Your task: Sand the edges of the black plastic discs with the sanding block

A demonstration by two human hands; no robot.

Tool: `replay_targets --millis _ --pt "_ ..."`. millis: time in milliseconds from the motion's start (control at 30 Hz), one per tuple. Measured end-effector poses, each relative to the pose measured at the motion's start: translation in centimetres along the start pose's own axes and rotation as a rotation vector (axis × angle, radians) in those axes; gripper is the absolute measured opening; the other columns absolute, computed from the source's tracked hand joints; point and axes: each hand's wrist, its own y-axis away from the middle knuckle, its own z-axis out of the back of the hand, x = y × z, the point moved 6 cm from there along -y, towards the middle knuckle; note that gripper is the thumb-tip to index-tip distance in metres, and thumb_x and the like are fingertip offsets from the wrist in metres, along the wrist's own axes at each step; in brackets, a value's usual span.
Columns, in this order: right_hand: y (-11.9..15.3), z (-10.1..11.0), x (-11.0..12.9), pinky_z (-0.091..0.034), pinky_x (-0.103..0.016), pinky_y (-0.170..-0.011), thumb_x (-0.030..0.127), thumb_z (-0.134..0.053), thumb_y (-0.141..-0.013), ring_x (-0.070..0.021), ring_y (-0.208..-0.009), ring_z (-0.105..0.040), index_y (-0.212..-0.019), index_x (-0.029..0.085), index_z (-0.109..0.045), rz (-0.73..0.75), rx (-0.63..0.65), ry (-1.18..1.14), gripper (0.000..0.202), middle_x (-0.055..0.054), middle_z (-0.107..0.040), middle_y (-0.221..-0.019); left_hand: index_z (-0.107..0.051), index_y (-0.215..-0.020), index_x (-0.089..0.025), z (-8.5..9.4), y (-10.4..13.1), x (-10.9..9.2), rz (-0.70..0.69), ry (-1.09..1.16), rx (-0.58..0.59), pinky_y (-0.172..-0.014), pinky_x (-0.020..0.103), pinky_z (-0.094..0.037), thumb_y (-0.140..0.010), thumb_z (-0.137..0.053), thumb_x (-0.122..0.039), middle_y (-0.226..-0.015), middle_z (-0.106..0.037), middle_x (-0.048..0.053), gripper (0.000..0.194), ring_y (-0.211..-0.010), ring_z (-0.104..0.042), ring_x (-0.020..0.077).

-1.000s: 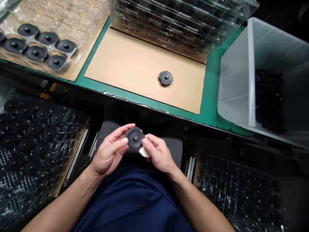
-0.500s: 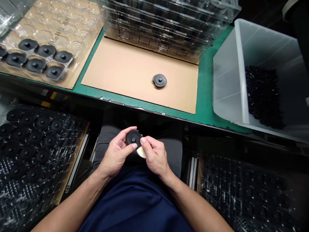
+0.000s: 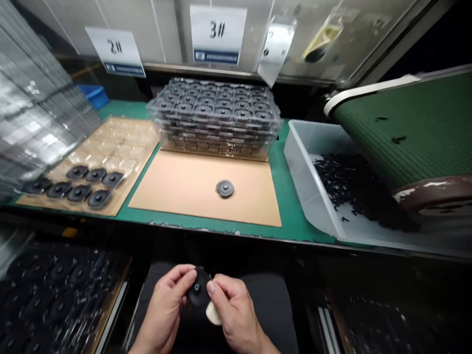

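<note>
Over the lap, my left hand (image 3: 165, 305) pinches a round black part (image 3: 197, 290) with a small raised centre, between thumb and fingers at its upper left edge. At the part's right edge my right hand (image 3: 234, 307) is closed around a cream-coloured piece (image 3: 213, 313), whose rounded end sticks out below the fingers. What tip, if any, the cream piece has against the part is too small to tell. Another black part (image 3: 225, 188) lies alone on the cardboard sheet (image 3: 177, 187).
Stacked clear trays (image 3: 217, 132) of black parts stand behind the cardboard. A clear tray (image 3: 121, 147), partly filled, lies left. On the right are a translucent bin (image 3: 320, 206) with black scraps and a green conveyor belt (image 3: 416, 123). More trays (image 3: 51, 295) sit lower left.
The view has tilted up, showing the wall signs and conveyor. My left thumb has shifted from the part's lower edge to its upper left, and the part is turned more on edge.
</note>
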Motion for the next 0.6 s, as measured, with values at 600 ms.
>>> replay_targets --millis 600 --pt "-9.3 23.6 -0.8 -0.068 -0.035 -0.084 0.047 -0.051 -0.103 -0.0289 -0.112 -0.077 -0.133 0.029 -0.071 0.383 -0.645 0.626 0.041 -0.006 -0.075 -0.13 -0.082 -0.105 -0.012 -8.8 -6.5 -27.1 -0.796 -0.555 -0.15 -0.07 0.028 -0.065 -0.065 -0.098 -0.057 -0.099 -0.08 0.014 0.062 -0.079 -0.076 0.0241"
